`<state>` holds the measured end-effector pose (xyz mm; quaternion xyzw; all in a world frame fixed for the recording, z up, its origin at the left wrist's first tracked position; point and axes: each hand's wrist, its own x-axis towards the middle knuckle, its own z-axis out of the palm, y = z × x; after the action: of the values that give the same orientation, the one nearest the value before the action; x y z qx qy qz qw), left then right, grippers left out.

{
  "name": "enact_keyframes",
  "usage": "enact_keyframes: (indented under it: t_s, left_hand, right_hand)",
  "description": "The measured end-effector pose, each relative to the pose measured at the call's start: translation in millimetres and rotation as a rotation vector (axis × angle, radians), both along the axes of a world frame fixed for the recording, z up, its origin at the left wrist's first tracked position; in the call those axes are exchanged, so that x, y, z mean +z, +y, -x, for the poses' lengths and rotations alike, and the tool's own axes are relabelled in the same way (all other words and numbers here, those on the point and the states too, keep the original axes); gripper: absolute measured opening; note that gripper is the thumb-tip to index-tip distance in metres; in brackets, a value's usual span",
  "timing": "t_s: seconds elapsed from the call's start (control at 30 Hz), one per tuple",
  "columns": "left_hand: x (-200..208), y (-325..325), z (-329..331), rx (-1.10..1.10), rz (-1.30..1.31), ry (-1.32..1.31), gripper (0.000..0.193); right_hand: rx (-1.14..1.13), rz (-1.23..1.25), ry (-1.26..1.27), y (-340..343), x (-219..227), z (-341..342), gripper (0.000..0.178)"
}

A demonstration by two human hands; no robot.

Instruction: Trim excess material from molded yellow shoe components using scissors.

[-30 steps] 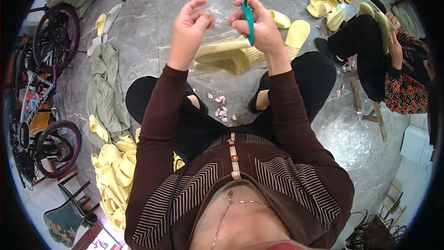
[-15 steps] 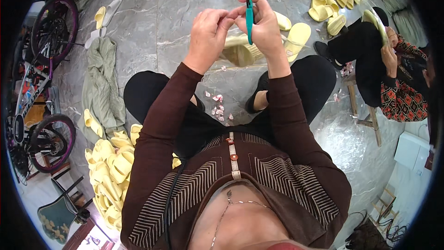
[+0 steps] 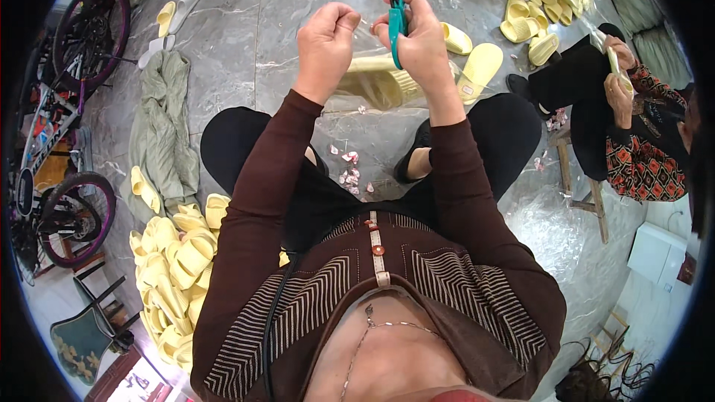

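My right hand (image 3: 421, 37) is closed round teal-handled scissors (image 3: 396, 33), their dark blades pointing away from me. To its left, my left hand (image 3: 326, 45) is raised with its fingers curled in a pinch. A faint, see-through strip shows between the hands; whether my left fingers hold it I cannot tell. Just below both hands is a clear plastic bag with a ribbed yellow slipper (image 3: 398, 85) inside, partly hidden by my hands. Beyond my right wrist, a loose yellow slipper (image 3: 482, 67) lies on the floor, with another (image 3: 456, 39) beside it.
Several bagged yellow slippers (image 3: 521, 22) lie at the far right. A heap of yellow slippers (image 3: 175, 275) sits at my left, near a grey-green cloth (image 3: 164, 119) and a bicycle (image 3: 56, 134). Paper scraps (image 3: 350, 175) lie between my feet. A co-worker (image 3: 644, 134) handles a slipper at right.
My hands have drawn apart, the left moving up and leftward. The scissors have tilted slightly and more of the bagged slipper shows. The co-worker's hands and slipper have shifted.
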<state>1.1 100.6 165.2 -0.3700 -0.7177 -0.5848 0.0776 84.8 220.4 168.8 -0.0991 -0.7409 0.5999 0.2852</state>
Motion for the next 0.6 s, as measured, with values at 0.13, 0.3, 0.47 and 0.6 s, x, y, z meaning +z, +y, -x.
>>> enact_keyframes:
  t_s: [0.13, 0.3, 0.47, 0.6]
  left_hand:
    - [10, -8, 30, 0.010, -0.165, -0.186, 0.012]
    - [21, -10, 29, -0.090, -0.328, -0.371, 0.014]
    - [26, -3, 22, -0.118, -0.251, -0.412, 0.016]
    - [19, 1, 29, -0.067, -0.189, -0.172, 0.019]
  right_hand:
    - [-0.090, -0.185, 0.033, 8, -4, -2, 0.040]
    - [0.011, 0.088, 0.033, 6, 5, -10, 0.042]
    - [0.119, 0.075, 0.050, -4, 10, -9, 0.042]
    - [0.131, -0.084, -0.031, -2, -7, -4, 0.041]
